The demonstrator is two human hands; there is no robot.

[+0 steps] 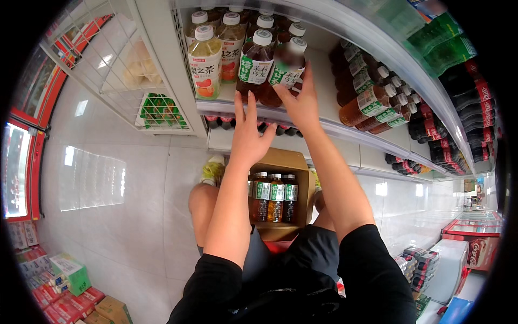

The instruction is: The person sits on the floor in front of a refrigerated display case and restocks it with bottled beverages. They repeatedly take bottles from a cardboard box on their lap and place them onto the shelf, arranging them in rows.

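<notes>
Two dark tea bottles with green and white labels stand side by side at the shelf front: the left bottle (253, 69) and the right bottle (288, 69). My right hand (301, 103) straddles the lower part of the right bottle. Its thumb overlaps the label and its index finger runs along the far right side; whether it grips is unclear. Below the left bottle, my left hand (251, 137) has its fingers spread with nothing in them, fingertips by the bottle's base and the shelf edge. An open cardboard box (279, 160) between my legs holds several similar bottles (276, 198).
Pale fruit tea bottles (205, 65) stand left on the same shelf (319, 77). Several tea bottles (364, 105) are farther right, with cola bottles (481, 97) beyond. A wire rack (121, 69) borders the shelf's left end. Stacked cartons (68, 303) lie at lower left.
</notes>
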